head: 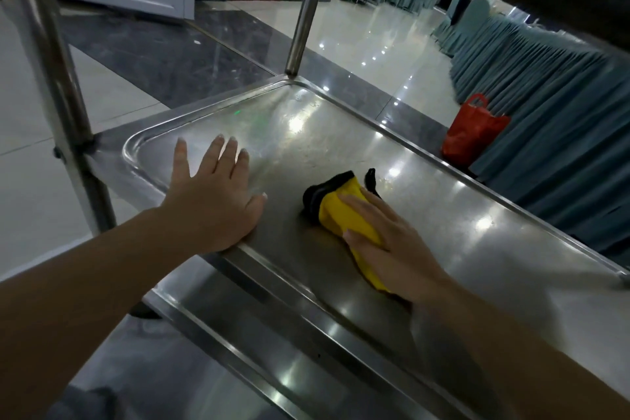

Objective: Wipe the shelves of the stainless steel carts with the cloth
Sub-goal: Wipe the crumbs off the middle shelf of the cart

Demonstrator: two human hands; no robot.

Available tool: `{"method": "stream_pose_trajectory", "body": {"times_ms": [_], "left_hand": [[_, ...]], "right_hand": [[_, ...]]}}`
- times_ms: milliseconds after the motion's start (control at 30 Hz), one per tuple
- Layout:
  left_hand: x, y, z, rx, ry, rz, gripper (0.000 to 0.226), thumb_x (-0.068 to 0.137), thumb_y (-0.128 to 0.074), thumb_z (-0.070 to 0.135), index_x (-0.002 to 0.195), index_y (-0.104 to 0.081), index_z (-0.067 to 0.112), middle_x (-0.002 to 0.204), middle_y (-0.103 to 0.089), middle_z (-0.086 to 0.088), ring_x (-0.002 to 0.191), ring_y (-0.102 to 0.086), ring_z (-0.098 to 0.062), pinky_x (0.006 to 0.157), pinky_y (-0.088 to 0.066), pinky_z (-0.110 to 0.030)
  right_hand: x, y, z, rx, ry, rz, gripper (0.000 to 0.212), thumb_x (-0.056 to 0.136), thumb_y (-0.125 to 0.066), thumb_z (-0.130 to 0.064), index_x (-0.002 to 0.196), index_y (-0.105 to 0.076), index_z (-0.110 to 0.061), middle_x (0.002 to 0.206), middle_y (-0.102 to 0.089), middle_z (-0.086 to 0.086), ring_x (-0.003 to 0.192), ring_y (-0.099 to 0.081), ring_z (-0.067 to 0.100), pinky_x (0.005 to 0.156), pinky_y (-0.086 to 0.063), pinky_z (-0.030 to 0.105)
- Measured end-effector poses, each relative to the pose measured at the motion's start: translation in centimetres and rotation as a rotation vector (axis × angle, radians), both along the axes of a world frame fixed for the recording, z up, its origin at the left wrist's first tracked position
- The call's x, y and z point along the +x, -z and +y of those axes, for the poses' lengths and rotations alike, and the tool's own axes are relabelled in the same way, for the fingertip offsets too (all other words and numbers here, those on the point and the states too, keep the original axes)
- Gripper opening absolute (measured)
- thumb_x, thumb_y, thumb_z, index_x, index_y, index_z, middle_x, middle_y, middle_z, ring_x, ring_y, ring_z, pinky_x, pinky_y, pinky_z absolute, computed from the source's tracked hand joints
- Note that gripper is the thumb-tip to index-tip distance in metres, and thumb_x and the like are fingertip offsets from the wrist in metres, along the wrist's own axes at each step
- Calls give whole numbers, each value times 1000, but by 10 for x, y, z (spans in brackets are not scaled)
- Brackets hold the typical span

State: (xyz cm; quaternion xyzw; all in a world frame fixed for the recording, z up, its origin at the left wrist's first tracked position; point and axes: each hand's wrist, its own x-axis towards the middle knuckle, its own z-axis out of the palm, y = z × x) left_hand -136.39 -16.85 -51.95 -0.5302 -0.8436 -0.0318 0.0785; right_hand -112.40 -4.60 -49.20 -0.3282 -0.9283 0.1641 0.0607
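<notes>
While the left hand point(213, 194) lies flat with fingers spread wide on the near-left part of the shiny stainless steel cart shelf point(341, 133), its heel at the raised rim, the right hand point(385, 242) presses down on a bunched yellow cloth with a black edge point(337, 211), fingers laid over it, near the middle of that shelf. Two round steel uprights point(303, 10) rise from the shelf's corners. Beyond it, on the glossy tiled floor point(392, 44), a red plastic bag point(474, 129) stands against pleated teal table skirting point(545, 106).
</notes>
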Motion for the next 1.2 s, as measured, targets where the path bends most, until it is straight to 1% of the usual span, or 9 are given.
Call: {"method": "stream_pose_trajectory", "body": {"times_ms": [167, 333, 533, 600, 667, 767, 933, 1100, 1200], "left_hand": [[0, 6, 7, 38, 15, -156, 73, 95, -18, 53, 153, -2, 12, 160, 14, -11, 146, 17, -27, 111, 20, -49], [-2, 4, 8, 15, 25, -108, 89, 80, 6, 61, 152, -1, 9, 161, 9, -13, 147, 17, -27, 114, 13, -57], [3, -2, 6, 81, -62, -104, 85, 90, -16, 65, 152, -4, 9, 160, 11, -14, 145, 23, -27, 110, 21, -60], [4, -1, 5, 109, -83, -103, 87, 88, -16, 66, 152, -5, 8, 160, 12, -15, 145, 23, -28, 109, 23, -59], [5, 0, 4, 120, -78, -117, 86, 88, -16, 64, 152, -6, 8, 160, 10, -15, 145, 22, -29, 109, 23, -58], [5, -1, 1, 119, -65, -165, 76, 93, -22, 54, 153, -9, 10, 161, 6, -14, 147, 17, -28, 109, 23, -57], [3, -2, -5, 96, -52, -154, 66, 96, -24, 46, 152, -15, 12, 162, 0, -12, 148, 10, -27, 113, 13, -58], [-9, -3, -4, -64, 9, -205, 67, 98, -18, 46, 153, 4, 14, 162, 9, -9, 148, 12, -27, 114, 6, -58], [-34, -8, -7, -116, 20, -134, 68, 98, -10, 51, 152, 8, 14, 161, 11, -10, 148, 12, -27, 115, 4, -60]], "right_hand": [[-29, 8, 86, 56, 230, 63, 51, 97, -44, -49, 145, -25, -50, 158, -25, -7, 141, -31, 25, 111, -28, 54], [-63, 11, 170, 32, 372, 92, 52, 94, -46, -49, 144, -32, -42, 152, -36, 0, 136, -39, 28, 111, -30, 50], [-52, 8, 209, -75, 435, 290, 44, 92, -52, -52, 132, -48, -36, 131, -56, 7, 115, -56, 29, 98, -44, 47], [-53, 8, 213, -33, 490, 258, 45, 93, -50, -51, 135, -44, -37, 134, -53, 10, 114, -54, 31, 97, -42, 45], [-56, 7, 211, -19, 526, 202, 47, 93, -51, -47, 138, -40, -38, 137, -50, 13, 118, -51, 36, 101, -40, 52], [-69, 2, 186, -74, 435, 159, 45, 92, -54, -45, 136, -45, -37, 135, -53, 12, 115, -54, 36, 100, -42, 51], [-104, -1, 90, -68, 106, 99, 51, 96, -54, -35, 143, -36, -42, 154, -33, -4, 139, -33, 23, 111, -27, 39], [-90, -4, 19, -16, -95, 42, 53, 95, -54, -39, 134, -24, -59, 158, -23, -9, 145, -23, 18, 115, -22, 45], [-72, -7, 1, -33, -199, 35, 55, 93, -55, -45, 126, -16, -66, 155, -17, -21, 145, -19, 10, 116, -19, 46]]}}
